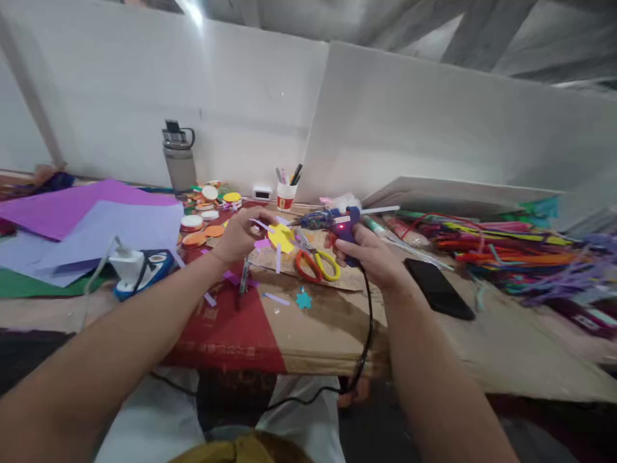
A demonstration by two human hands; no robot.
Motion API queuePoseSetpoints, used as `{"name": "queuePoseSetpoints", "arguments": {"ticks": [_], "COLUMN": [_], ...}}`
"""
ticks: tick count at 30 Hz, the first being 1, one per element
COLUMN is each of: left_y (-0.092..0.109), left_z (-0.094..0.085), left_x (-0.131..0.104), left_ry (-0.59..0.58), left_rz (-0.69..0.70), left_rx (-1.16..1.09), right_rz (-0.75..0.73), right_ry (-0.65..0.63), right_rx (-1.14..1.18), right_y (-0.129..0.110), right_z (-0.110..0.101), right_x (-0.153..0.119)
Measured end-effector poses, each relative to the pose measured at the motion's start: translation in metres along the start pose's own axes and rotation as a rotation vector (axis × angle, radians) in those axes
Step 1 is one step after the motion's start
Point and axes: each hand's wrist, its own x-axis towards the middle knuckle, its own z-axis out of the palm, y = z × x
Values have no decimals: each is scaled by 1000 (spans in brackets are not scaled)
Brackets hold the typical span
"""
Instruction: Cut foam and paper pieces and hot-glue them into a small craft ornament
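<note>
- A white wall (pixel 241 83) backs the room, above a worktable (pixel 318 341) covered with red-and-brown cardboard.
- At the far left, purple sheets (pixel 91 206) lie spread; a grey bottle (pixel 179 164) stands behind.
- Next, the person's left hand (pixel 245 233) has its fingers closed on a lilac strip (pixel 261 224) at the left edge of a yellow disc (pixel 281 239), mid-table. I cannot tell whether it grips the disc too.
- Open scissors (pixel 322 265) lie just right of the disc; I'd slide them away for elbow room.
- The right hand (pixel 364 254) grips a blue glue gun (pixel 343 235), red light lit, nozzle towards the disc. Best, I judge, to squeeze small dabs and keep the left fingertips off the hot tip.
- Farther right lie a black phone (pixel 438 289) and piled colourful strips (pixel 482 247).
</note>
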Motion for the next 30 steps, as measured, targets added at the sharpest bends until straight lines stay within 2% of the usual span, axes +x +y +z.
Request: {"name": "queuePoseSetpoints", "arguments": {"ticks": [5, 14, 30], "left_y": [0, 0, 7], "left_z": [1, 3, 4], "left_x": [-1, -1, 1], "left_ry": [-11, -2, -20], "left_rz": [16, -6, -53], "left_rx": [21, -5, -96], "right_rz": [20, 40, 41], "right_ry": [26, 24, 10], "right_rx": [-43, -52, -42], "right_y": [4, -5, 1], "right_z": [1, 8, 3], "right_x": [1, -1, 1]}}
